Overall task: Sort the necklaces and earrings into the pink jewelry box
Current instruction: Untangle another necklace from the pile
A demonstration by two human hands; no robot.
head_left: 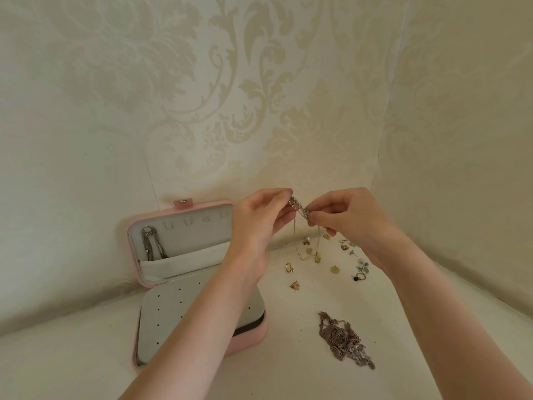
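A pink jewelry box (251, 339) is sitting open on the white surface, its lid (180, 241) standing upright against the wall with one silver necklace (151, 243) hanging from a hook into the lid's pocket. A thin chain necklace (300, 215) is dangling in the air above scattered earrings (334, 269). A tangled heap of silver necklaces (343, 339) is lying nearer, right of the box

Jewelry box (248, 336) left of earrings (334, 255) (necklaces (343, 339) seemingly nearer).
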